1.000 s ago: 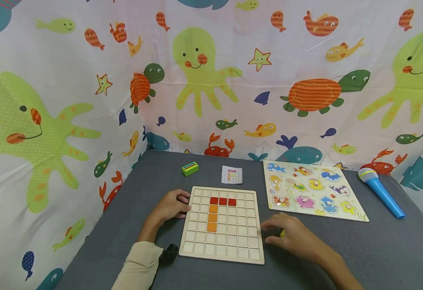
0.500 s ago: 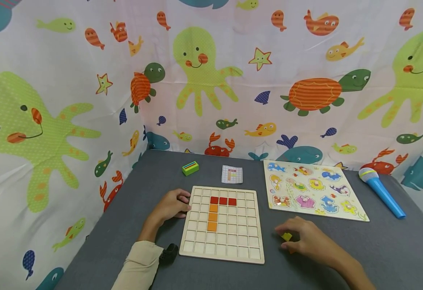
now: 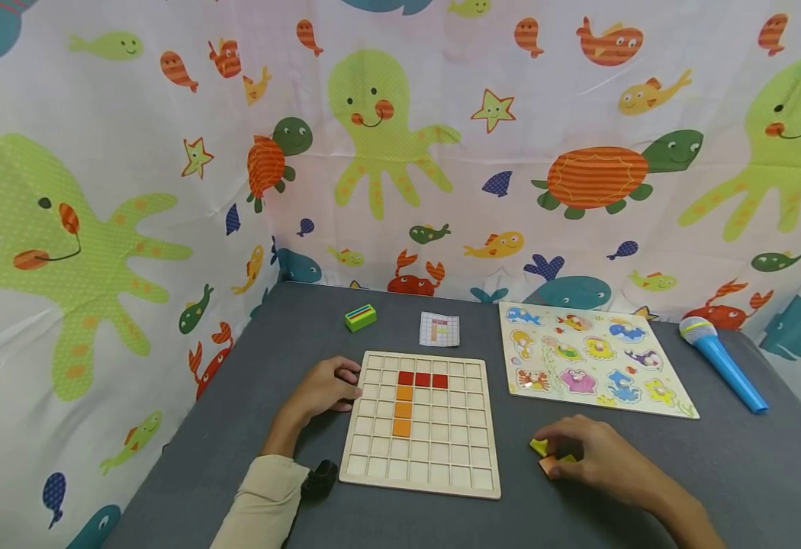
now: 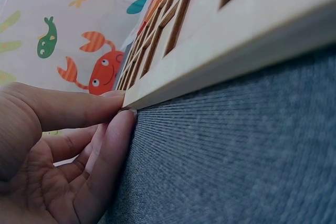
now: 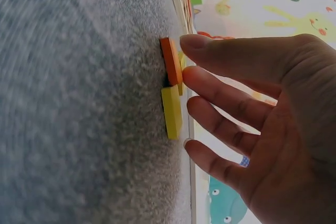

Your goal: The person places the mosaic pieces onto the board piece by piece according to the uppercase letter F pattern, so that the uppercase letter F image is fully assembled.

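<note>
My left hand (image 3: 325,387) pinches the left edge of a wooden grid board (image 3: 435,457), its thumb and a fingertip meeting at the rim in the left wrist view. On the board, red squares (image 3: 423,380) form a short row, with orange squares (image 3: 402,410) running down below. Right of the board, my right hand (image 3: 599,457) hovers over a few loose tiles, fingers loosely bent and spread. An orange tile (image 5: 170,60) lies near its thumb and index finger, and a yellow tile (image 5: 171,113) lies beside it. Another yellow tile (image 3: 568,458) is partly hidden by the fingers.
Behind the board lie a green block with coloured stripes (image 3: 361,318) and a small printed grid card (image 3: 439,330). A sea-animal puzzle board (image 3: 517,385) lies at the back right, beside a blue toy microphone (image 3: 726,370). A patterned curtain (image 3: 469,175) hangs behind the table.
My right hand has moved right and slightly nearer, away from the board's right edge. Yellow and orange tiles now show under its fingers on the table. The left hand stays put.
</note>
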The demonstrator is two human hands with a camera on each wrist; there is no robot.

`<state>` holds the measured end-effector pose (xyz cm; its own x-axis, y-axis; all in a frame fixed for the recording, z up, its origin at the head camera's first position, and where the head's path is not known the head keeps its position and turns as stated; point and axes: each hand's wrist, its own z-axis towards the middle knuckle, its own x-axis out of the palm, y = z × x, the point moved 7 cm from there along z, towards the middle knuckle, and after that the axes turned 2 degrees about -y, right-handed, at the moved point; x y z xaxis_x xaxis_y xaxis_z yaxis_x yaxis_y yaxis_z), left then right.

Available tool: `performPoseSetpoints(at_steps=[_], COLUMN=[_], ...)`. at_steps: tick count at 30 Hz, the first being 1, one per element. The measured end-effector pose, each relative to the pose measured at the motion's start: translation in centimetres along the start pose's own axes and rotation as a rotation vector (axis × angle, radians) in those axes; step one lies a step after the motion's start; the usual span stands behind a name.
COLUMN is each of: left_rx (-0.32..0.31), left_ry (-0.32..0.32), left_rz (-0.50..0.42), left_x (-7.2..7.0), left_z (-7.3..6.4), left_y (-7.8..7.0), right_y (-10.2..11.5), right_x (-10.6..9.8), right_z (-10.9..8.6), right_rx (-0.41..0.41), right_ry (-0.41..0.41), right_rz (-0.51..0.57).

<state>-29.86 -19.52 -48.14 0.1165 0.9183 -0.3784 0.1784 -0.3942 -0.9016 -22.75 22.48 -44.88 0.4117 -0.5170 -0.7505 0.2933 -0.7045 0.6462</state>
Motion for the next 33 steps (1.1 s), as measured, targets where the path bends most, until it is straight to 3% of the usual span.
performPoseSetpoints(at_steps=[7,23,33], left_rx=[0.0,-0.006,0.0], left_ry=[0.006,0.004,0.002], left_rz=[0.002,-0.013,-0.011], left_x=[-0.08,0.0,0.07], left_z=[0.0,0.13,0.34], left_y=[0.05,0.19,0.39], right_y=[-0.47,-0.76,-0.36], right_x=[0.18,0.24,0.23], right_z=[0.03,-0.15,-0.01], right_rx=[0.003,-0.01,-0.014], right_ry=[0.038,0.006,-0.019], right_rz=[-0.004,-0.073,-0.039])
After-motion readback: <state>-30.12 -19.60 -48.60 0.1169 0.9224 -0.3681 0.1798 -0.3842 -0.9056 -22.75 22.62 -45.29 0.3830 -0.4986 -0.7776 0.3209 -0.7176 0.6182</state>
